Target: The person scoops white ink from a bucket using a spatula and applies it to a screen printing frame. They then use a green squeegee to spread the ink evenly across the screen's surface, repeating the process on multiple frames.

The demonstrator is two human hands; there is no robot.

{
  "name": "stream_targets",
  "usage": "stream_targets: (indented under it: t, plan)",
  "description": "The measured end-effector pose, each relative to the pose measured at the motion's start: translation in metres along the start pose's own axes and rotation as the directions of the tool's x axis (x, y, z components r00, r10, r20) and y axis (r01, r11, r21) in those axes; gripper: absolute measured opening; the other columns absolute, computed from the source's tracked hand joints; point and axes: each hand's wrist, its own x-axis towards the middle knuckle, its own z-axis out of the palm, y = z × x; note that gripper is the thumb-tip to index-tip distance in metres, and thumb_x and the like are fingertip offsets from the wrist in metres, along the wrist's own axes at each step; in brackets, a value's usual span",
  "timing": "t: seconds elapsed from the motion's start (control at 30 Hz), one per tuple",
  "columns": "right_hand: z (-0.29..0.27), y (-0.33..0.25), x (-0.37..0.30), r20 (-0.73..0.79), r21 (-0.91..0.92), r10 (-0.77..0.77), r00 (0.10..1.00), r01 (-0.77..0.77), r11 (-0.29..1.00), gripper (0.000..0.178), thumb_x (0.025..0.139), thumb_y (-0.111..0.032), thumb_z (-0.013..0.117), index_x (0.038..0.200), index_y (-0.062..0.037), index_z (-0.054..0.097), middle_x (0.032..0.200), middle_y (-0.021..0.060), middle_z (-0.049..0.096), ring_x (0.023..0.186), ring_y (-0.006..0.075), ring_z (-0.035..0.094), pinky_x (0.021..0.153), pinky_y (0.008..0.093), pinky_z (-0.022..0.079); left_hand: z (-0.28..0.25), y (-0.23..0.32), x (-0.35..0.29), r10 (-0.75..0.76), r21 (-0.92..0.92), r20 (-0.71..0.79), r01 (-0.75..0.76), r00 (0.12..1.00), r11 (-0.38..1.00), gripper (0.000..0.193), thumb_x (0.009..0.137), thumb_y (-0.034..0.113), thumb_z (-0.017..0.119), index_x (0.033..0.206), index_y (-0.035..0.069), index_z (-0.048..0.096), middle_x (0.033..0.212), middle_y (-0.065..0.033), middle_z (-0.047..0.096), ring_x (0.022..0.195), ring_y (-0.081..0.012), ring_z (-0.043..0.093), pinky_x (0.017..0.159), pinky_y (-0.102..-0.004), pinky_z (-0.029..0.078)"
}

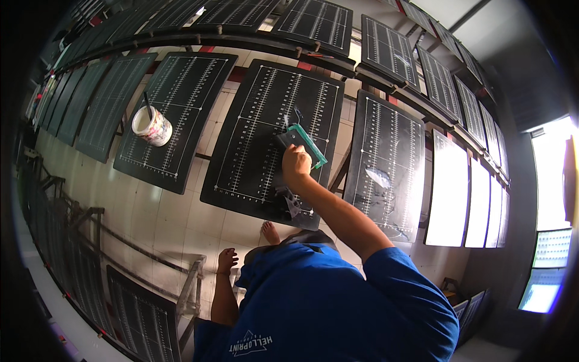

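Note:
My right hand [297, 164] is closed on a squeegee [309, 146] with a teal strip along one side. It is over a black board [259, 114] printed with white ruler-like scales and grid lines. Just beyond the squeegee is a wet-looking, shiny smear on the board. Nearer me, a greyish translucent patch [289, 202] shows by the board's front edge. My left hand [227, 260] hangs low at my side, its fingers loosely apart and holding nothing. On the neighbouring board to the left stands a paint-stained white tub [152, 126], with a dark handle sticking out of it.
A board on the right [389, 151] bears a whitish patch and glare. More black boards [313, 24] stand in rows behind, carried on a dark rail [241, 45]. A metal frame [192, 283] stands at my left, above the tiled floor [181, 220]. A bright window [552, 181] is far right.

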Motion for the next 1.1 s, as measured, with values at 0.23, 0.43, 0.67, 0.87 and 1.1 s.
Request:
stream_targets:
  t: [0.23, 0.43, 0.67, 0.87, 1.1]
  plan:
    - [-0.120, 0.191, 0.035, 0.178, 0.330, 0.055, 0.982, -0.113, 0.937, 0.032, 0.079, -0.036, 0.065, 0.101, -0.0149, 0.073, 0.093, 0.0149, 0.073, 0.089, 0.0334, 0.071, 0.079, 0.0458, 0.056, -0.028, -0.038, -0.010, -0.067, 0.019, -0.044, 0.068, 0.997, 0.998, 0.037, 0.096, 0.032, 0.056, 0.123, 0.007, 0.058, 0.099, -0.0101, 0.066, 0.078, -0.0224, 0.067, 0.063, -0.0343, 0.053]
    - [-0.060, 0.325, 0.012, 0.014, 0.244, 0.180, 0.984, -0.178, 0.953, 0.022, 0.081, -0.018, 0.060, 0.100, -0.0197, 0.069, 0.090, 0.0121, 0.071, 0.089, 0.0349, 0.068, 0.076, 0.0469, 0.052, -0.049, -0.063, -0.021, -0.191, 0.147, 0.004, 0.188, 0.982, 0.971, 0.033, 0.092, 0.030, 0.056, 0.117, 0.008, 0.060, 0.096, -0.0091, 0.065, 0.075, -0.0225, 0.065, 0.064, -0.0366, 0.054]
    - [0.004, 0.336, -0.062, -0.151, 0.360, 0.083, 0.985, -0.024, 0.933, 0.027, 0.074, -0.007, 0.062, 0.100, -0.0133, 0.069, 0.098, 0.0095, 0.070, 0.090, 0.0325, 0.067, 0.077, 0.0435, 0.053, -0.035, -0.029, -0.015, -0.068, 0.116, -0.069, 0.076, 0.995, 0.990, 0.032, 0.094, 0.032, 0.058, 0.115, 0.009, 0.060, 0.096, -0.0084, 0.065, 0.075, -0.0202, 0.065, 0.062, -0.0328, 0.052]
    - [-0.015, 0.337, -0.159, -0.024, 0.465, -0.057, 0.998, 0.062, 0.883, 0.033, 0.071, 0.002, 0.062, 0.099, -0.0126, 0.071, 0.100, 0.0068, 0.070, 0.095, 0.0291, 0.066, 0.078, 0.0410, 0.053, 0.048, -0.002, -0.018, -0.010, 0.150, -0.007, 0.010, 1.000, 0.989, 0.031, 0.096, 0.031, 0.058, 0.115, 0.008, 0.060, 0.098, -0.0083, 0.065, 0.075, -0.0195, 0.065, 0.062, -0.0317, 0.051]
    - [-0.020, 0.396, -0.101, 0.469, 0.405, -0.279, 0.838, 0.077, 0.911, 0.029, 0.064, -0.016, 0.069, 0.092, -0.0114, 0.072, 0.080, 0.0151, 0.070, 0.077, 0.0320, 0.069, 0.067, 0.0445, 0.054, 0.120, 0.004, -0.017, 0.021, 0.192, 0.064, -0.033, 0.998, 0.981, 0.032, 0.096, 0.031, 0.057, 0.118, 0.006, 0.059, 0.102, -0.0107, 0.064, 0.078, -0.0211, 0.066, 0.064, -0.0331, 0.052]
